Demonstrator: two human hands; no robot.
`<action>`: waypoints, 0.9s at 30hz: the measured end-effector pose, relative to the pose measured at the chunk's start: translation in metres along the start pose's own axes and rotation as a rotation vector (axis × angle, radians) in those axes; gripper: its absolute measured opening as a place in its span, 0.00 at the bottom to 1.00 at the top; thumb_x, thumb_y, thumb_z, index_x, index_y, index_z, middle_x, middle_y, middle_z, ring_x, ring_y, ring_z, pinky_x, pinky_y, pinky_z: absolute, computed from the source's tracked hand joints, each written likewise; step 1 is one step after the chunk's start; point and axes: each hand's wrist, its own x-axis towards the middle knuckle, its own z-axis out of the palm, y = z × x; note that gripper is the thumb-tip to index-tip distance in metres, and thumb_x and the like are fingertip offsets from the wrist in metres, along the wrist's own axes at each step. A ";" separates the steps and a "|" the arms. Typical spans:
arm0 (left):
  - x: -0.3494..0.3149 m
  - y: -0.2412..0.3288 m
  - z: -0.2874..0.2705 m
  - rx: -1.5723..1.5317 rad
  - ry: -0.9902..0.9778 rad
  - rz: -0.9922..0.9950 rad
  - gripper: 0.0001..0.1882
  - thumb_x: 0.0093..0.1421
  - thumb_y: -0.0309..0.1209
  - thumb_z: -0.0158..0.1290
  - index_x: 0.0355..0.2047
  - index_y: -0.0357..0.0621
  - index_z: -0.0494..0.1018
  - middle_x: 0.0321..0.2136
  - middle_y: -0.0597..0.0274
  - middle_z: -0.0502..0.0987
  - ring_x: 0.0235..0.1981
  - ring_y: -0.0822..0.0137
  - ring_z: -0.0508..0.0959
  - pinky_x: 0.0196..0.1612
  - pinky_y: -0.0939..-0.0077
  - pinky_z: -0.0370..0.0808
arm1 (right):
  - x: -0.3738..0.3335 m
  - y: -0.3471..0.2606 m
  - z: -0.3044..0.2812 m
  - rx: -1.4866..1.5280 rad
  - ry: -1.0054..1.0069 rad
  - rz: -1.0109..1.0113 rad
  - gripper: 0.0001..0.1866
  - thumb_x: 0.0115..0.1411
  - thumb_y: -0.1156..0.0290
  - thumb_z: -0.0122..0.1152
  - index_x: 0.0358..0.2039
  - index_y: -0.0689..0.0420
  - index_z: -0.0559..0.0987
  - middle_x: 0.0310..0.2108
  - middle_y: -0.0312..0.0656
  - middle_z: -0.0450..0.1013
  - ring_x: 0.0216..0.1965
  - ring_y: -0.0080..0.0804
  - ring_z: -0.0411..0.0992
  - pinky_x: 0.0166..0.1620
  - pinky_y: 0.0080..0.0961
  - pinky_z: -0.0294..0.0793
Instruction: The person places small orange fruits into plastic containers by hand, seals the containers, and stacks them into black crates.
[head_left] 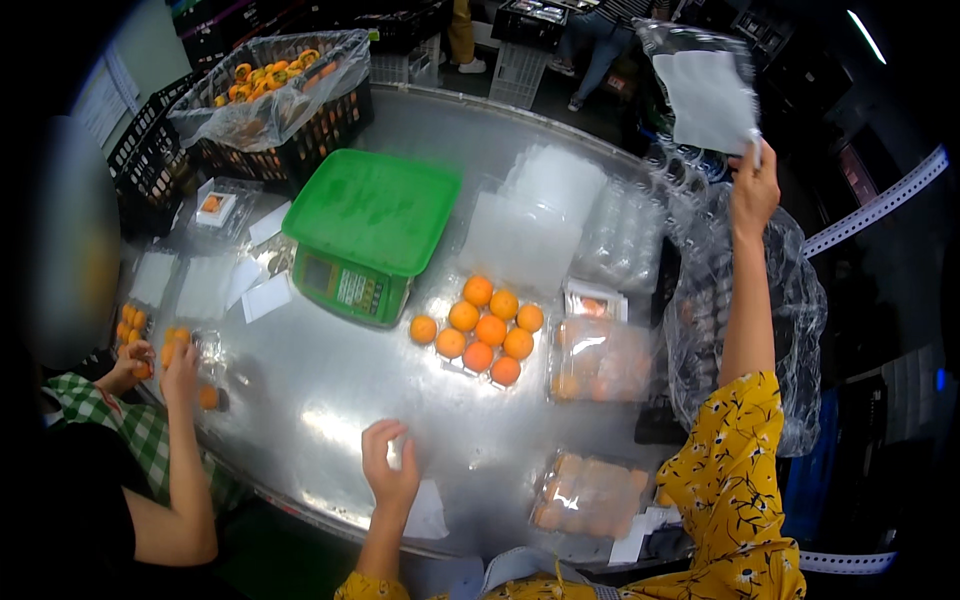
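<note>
My right hand (757, 190) is raised at the far right, fingers closed on a clear plastic tray (745, 60) with a white liner sheet (705, 100) in it. Over the near edge of the metal table, my left hand (390, 465) has its fingers bent and thumb apart, with nothing in it. A white paper slip (427, 512) lies by that wrist. Beyond it, several round orange fruits (490, 331) sit grouped mid-table. To their right is a closed clear pack of fruit (600, 360); a second fruit pack (590, 495) lies nearer me.
A green scale (375, 210) stands behind the fruits, beside white sheets (525, 230) and stacked clear trays (620, 235). A lined black crate of fruit (280, 130) is at the back left. At left, a co-worker's hands (178, 372) handle fruit. Plastic bagging (740, 310) hangs at right.
</note>
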 end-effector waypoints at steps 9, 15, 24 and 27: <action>-0.020 -0.019 0.022 -0.049 -0.097 -0.099 0.06 0.46 0.17 0.50 0.27 0.39 0.71 0.29 0.55 0.72 0.34 0.57 0.72 0.37 0.70 0.69 | -0.115 0.045 0.131 -0.231 -0.352 -0.815 0.18 0.46 0.69 0.57 0.42 0.49 0.73 0.32 0.35 0.73 0.31 0.32 0.70 0.32 0.28 0.71; -0.023 -0.030 0.023 -0.043 -0.147 -0.076 0.05 0.48 0.16 0.49 0.26 0.38 0.71 0.28 0.57 0.71 0.30 0.67 0.72 0.33 0.80 0.69 | -0.148 0.047 0.118 -0.187 -0.661 -0.658 0.28 0.43 0.67 0.61 0.49 0.46 0.69 0.41 0.35 0.70 0.41 0.34 0.66 0.43 0.34 0.64; -0.026 -0.017 0.038 -0.213 -0.245 -0.223 0.05 0.49 0.17 0.49 0.28 0.38 0.72 0.29 0.58 0.71 0.30 0.67 0.72 0.33 0.79 0.70 | -0.150 0.039 0.097 -0.076 -0.809 -0.631 0.31 0.41 0.64 0.62 0.50 0.47 0.68 0.52 0.41 0.63 0.51 0.43 0.61 0.51 0.38 0.59; -0.031 -0.008 0.039 -0.226 -0.303 -0.238 0.07 0.49 0.18 0.50 0.29 0.38 0.72 0.30 0.56 0.72 0.31 0.63 0.74 0.34 0.77 0.71 | -0.149 0.039 0.090 -0.176 -0.791 -0.650 0.30 0.43 0.65 0.61 0.50 0.48 0.68 0.53 0.38 0.62 0.51 0.40 0.60 0.51 0.39 0.58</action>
